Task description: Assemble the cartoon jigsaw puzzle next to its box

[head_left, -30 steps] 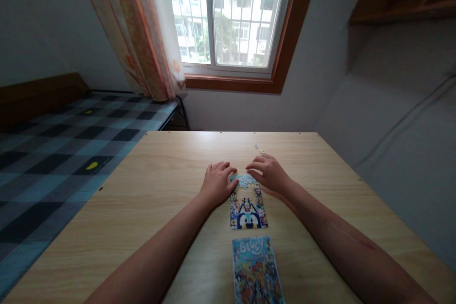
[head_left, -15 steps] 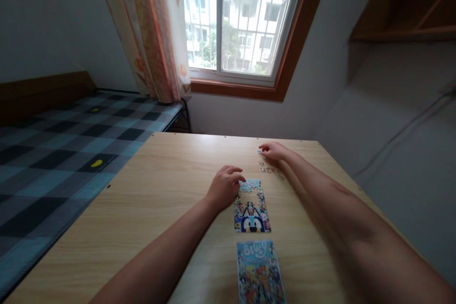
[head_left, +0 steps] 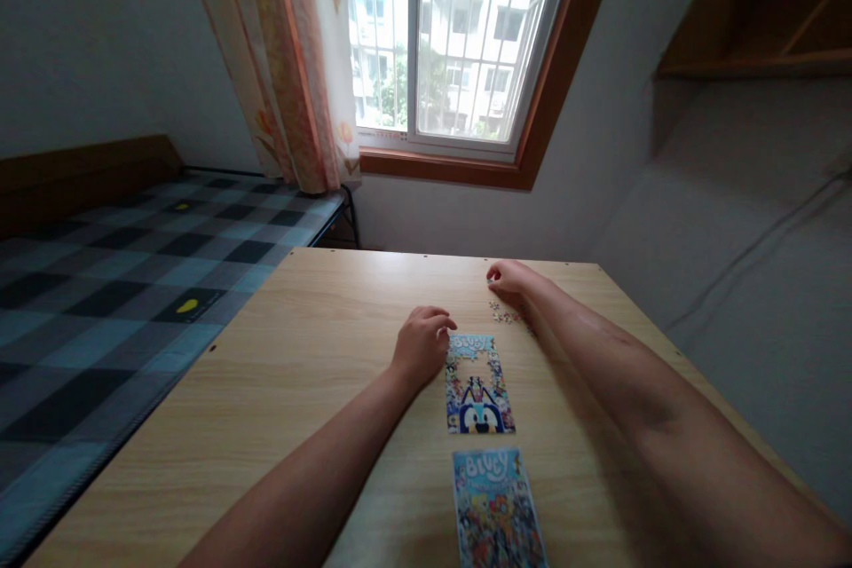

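A partly assembled jigsaw puzzle (head_left: pixel 480 416) lies flat on the wooden table, with a gap in its upper middle where bare table shows. At its upper left edge rests my left hand (head_left: pixel 423 342), its fingers loosely bent and apart, holding nothing. Farther off, near the table's back edge, my right hand (head_left: pixel 507 277) is closed in a pinch on a small pale-blue puzzle piece (head_left: pixel 491 283), mostly covered by the fingers. Loose puzzle pieces (head_left: pixel 507 317) are scattered just in front of that hand, some partly behind the forearm.
Nearest to me on the table (head_left: pixel 319 355) is a Bluey picture box or card (head_left: pixel 496 497), cut off by the lower frame edge. A bed with a checked cover (head_left: pixel 133 275) adjoins on the left. Beyond the table are a window (head_left: pixel 466 35) and a curtain (head_left: pixel 293 62).
My right hand has closed on the pale-blue piece that lay at its fingertips. My left hand stays by the puzzle's edge. The view has shifted slightly.
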The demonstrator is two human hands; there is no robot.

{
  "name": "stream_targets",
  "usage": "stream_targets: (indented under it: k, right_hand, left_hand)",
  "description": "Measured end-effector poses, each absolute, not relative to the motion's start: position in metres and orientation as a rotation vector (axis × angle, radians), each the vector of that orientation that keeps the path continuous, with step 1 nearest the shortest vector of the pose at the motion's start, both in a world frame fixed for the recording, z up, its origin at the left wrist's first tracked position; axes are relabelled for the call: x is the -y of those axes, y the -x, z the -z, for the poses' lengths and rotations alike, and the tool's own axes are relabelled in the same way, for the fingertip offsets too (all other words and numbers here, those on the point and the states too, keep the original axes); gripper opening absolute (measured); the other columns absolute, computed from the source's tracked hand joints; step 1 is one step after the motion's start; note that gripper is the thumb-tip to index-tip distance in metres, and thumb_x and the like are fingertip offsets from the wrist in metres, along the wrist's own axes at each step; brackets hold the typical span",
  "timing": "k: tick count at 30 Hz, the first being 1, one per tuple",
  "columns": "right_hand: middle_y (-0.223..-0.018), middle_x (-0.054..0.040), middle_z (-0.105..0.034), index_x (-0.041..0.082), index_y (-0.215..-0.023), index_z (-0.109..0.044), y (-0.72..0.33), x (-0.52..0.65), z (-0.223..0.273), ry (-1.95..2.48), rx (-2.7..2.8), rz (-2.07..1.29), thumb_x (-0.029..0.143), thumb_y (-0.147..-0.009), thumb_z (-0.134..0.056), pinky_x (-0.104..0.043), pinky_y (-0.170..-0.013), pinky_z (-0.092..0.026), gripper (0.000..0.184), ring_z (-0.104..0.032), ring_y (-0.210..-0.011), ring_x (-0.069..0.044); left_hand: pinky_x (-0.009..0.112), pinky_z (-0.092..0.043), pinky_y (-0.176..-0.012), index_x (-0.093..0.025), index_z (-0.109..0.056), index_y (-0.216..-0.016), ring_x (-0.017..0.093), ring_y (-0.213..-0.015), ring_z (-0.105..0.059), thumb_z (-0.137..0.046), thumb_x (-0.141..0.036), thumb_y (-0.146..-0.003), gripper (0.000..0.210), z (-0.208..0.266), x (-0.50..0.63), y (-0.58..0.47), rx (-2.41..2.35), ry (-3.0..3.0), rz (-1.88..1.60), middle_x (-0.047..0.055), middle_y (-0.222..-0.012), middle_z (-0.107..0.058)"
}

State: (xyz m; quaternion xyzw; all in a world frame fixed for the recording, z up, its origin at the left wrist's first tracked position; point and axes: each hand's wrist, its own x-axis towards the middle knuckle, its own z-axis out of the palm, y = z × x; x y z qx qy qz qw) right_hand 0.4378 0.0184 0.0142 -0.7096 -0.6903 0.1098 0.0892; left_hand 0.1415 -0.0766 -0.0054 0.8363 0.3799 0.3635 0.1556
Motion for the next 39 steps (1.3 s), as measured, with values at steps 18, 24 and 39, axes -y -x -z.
stream_targets:
  k: [18, 24, 39]
  right_hand:
    - [-0.090, -0.0101, -0.077, 0.016, -0.095, -0.068, -0.371, 0.131, -0.034, 1.359, 1.334, -1.116, 0.042, -0.074, -0.078, -0.020, -0.045, -0.040, 0.035, -0.066, -0.061, -0.014]
    - [-0.076, -0.0046, -0.072, 0.014, -0.096, -0.076, -0.362, 0.145, -0.012, 1.307, 1.337, -1.110, 0.037, -0.074, -0.075, -0.021, -0.047, -0.043, 0.032, -0.059, -0.060, -0.012]
    - [-0.074, 0.0013, -0.068, 0.019, -0.132, -0.057, -0.352, 0.156, 0.005, 1.003, 1.218, -1.354, 0.036, -0.076, -0.085, -0.026, -0.046, -0.058, 0.065, -0.065, -0.061, -0.015]
  left_hand:
    - [0.040, -0.053, -0.096, -0.023, -0.072, -0.106, 0.023, -0.105, -0.063, -0.067, -0.028, -0.092, 0.015, -0.005, 0.087, -0.141, -0.931, -2.496, -1.206, 0.006, -0.106, -0.072]
    - [0.039, -0.056, -0.090, -0.021, -0.071, -0.114, 0.023, -0.101, -0.064, -0.068, -0.034, -0.094, 0.024, -0.006, 0.093, -0.143, -0.636, -2.668, -1.249, 0.008, -0.105, -0.072]
    - [0.036, -0.056, -0.081, -0.020, -0.074, -0.105, 0.020, -0.092, -0.065, -0.067, -0.030, -0.094, 0.016, -0.006, 0.094, -0.144, -0.431, -2.767, -1.122, 0.007, -0.097, -0.074]
